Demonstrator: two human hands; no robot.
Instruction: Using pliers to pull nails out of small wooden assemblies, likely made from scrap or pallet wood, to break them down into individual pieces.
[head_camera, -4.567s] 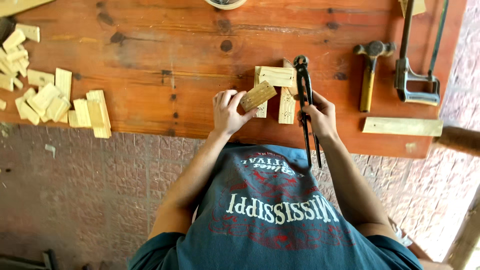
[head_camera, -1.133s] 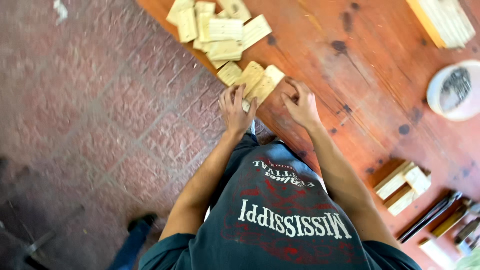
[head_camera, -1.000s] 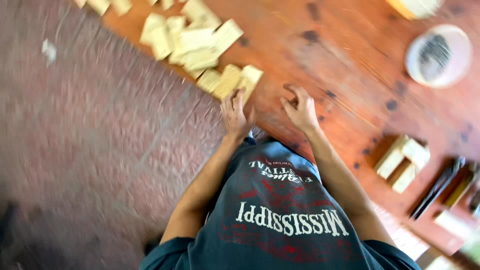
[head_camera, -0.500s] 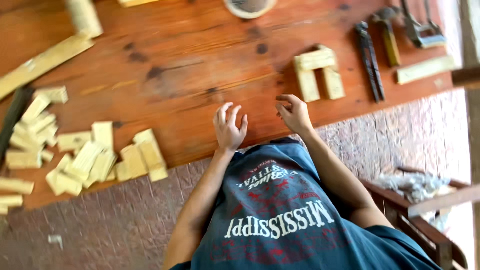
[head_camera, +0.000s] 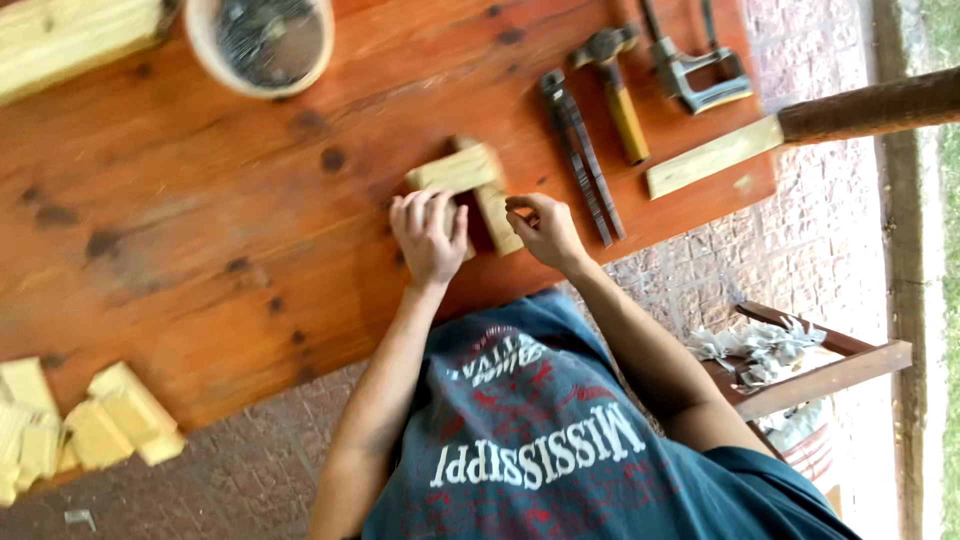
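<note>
Half a second ago both hands hung at the table's near edge with nothing under them; now they have come forward onto the small U-shaped assembly of pale wooden blocks (head_camera: 470, 185) that sits in the middle of the reddish-brown plank table (head_camera: 200, 230). The left hand (head_camera: 430, 235) lies flat, fingers spread, over the assembly's left leg, pressing on it rather than closing round anything. The right hand (head_camera: 545, 230) is curled beside the right leg (head_camera: 497, 215), fingertips pinched together close to the wood. It looks as if work has gone back to the block frame, with the pile of loose pale wood offcuts (head_camera: 90, 425) left behind at the table's lower left corner.

The view has also swung, so the dark iron pincers (head_camera: 582, 155), the wooden-handled hammer (head_camera: 615, 85), the grey metal clamp (head_camera: 695, 75) and the flat pale wood strip (head_camera: 712, 158) now lie just beyond the right hand.

Much stays unclear. Whether the right fingertips hold a nail or some other small piece cannot be told; nothing shows between them. The left leg of the frame is almost wholly covered by the left palm. The round white bowl (head_camera: 262, 45) at the top is blurred, its dark contents unreadable. The pale timber (head_camera: 70, 40) at the top left runs out of view.
</note>
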